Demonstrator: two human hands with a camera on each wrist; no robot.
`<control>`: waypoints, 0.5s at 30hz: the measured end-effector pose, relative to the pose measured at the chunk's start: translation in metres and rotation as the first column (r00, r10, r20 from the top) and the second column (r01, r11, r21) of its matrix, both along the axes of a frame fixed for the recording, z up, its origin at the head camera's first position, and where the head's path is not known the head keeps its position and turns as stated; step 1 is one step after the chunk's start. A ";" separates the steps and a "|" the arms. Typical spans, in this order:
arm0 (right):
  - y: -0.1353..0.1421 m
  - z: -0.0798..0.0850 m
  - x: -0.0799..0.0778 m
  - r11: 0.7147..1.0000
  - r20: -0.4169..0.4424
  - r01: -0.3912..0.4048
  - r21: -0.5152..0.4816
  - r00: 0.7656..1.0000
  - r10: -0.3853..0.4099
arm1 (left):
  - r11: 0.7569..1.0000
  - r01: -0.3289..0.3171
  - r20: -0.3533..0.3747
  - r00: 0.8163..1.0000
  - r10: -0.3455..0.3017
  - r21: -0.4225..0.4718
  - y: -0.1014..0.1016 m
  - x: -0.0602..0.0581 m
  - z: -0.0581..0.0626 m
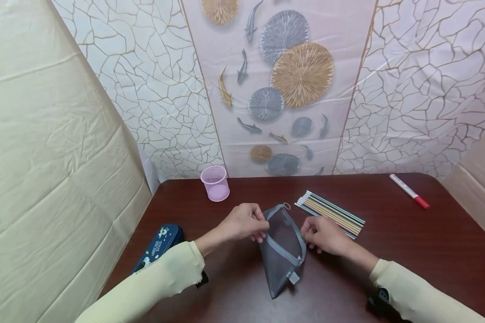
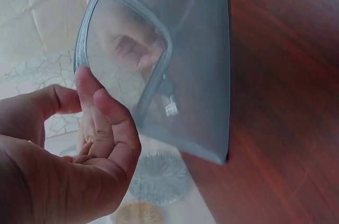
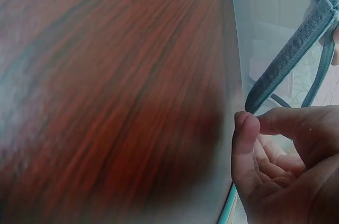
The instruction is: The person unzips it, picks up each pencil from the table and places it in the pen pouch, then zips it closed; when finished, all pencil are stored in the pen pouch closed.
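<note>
L hand [image 1: 244, 222]: thumb & fingers pinch one side of the zip edge [image 2: 83, 49] of a gray mesh bag [image 1: 275, 267]. R hand [image 1: 325, 233]: thumb & forefinger pinch the opp. side, at the rim by the zip, as the R wrist view shows close up. Bag sits btwn the two hands, nr the middle of the table [image 1: 230, 287], mouth spread wide, narrow corner pointing twd the person; can't tell if that corner touches the wood. Ring [image 1: 287, 206] at the far end of the zip; small white tag [image 1: 293, 278] at the near end. Mesh is see-through: in the L wrist view, the R hand's fingers show thru it.

Just beyond the R hand: a row of pencils [image 1: 331, 213], laid side by side on a slant, white ends twd upper L. Farther R, nr the back edge: white marker [image 1: 410, 192] w/ red cap, well apart from the pencils. Back L: pink cup [image 1: 216, 185], upright. Nearer, at L: dark blue pencil case [image 1: 161, 244], partly hidden by the L sleeve [image 1: 157, 280]; both sleeves pale yellow. Behind the table: patterned cloth [image 1: 145, 85] w/ fish & round discs in its center panel.
</note>
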State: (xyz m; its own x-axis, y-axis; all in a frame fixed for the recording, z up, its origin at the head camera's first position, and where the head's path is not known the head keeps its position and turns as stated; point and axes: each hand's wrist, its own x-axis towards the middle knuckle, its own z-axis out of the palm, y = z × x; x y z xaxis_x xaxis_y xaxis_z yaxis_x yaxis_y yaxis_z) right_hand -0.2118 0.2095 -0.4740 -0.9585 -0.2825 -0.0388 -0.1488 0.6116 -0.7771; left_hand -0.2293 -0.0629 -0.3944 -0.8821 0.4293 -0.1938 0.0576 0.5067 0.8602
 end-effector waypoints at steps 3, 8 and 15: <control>-0.003 0.000 -0.001 1.000 -0.013 0.016 -0.020 1.000 -0.016 | 0.998 -0.014 0.044 0.999 0.011 0.064 0.003 0.000 -0.004; -0.005 -0.001 -0.002 0.998 -0.047 0.029 -0.046 0.998 -0.032 | 0.988 -0.036 0.107 0.994 0.020 0.148 0.009 0.001 -0.009; 0.003 0.006 -0.006 0.998 -0.062 0.044 -0.054 0.997 -0.047 | 0.982 -0.045 0.144 0.989 0.018 0.183 0.012 0.003 -0.017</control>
